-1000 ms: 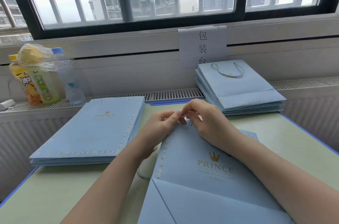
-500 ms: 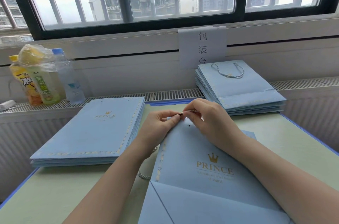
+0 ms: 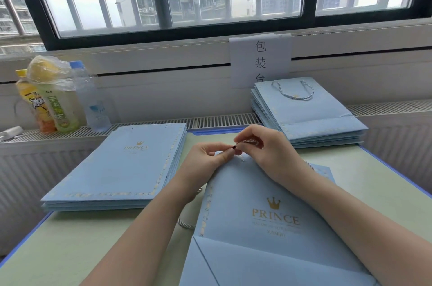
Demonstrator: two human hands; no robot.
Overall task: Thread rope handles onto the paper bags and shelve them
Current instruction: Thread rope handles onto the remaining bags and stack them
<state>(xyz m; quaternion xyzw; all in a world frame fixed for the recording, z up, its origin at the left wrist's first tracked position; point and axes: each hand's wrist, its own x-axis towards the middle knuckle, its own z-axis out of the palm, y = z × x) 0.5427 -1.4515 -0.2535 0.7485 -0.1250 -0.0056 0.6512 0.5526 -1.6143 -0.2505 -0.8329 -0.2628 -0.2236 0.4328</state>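
A flat light-blue paper bag (image 3: 264, 194) with a gold crown and "PRINCE" lies on the table in front of me. My right hand (image 3: 268, 152) pinches a twisted blue-white rope (image 3: 247, 141) by its dark tip, just above the bag's top edge near a small punched hole. My left hand (image 3: 205, 157) pinches the bag's top edge beside that tip. More rope (image 3: 185, 223) pokes out from under the bag's left side. A stack of bags without handles (image 3: 121, 166) lies at the left. A stack of bags with rope handles (image 3: 304, 112) sits at the back right.
Drink bottles and a plastic bag (image 3: 58, 96) stand on the radiator ledge at the back left. A paper sign (image 3: 260, 61) hangs below the window. The green table (image 3: 81, 246) has a blue rim.
My right hand has lifted slightly and drawn the rope's dark tip up into view above the bag's edge. My left hand keeps its pinch on the bag.
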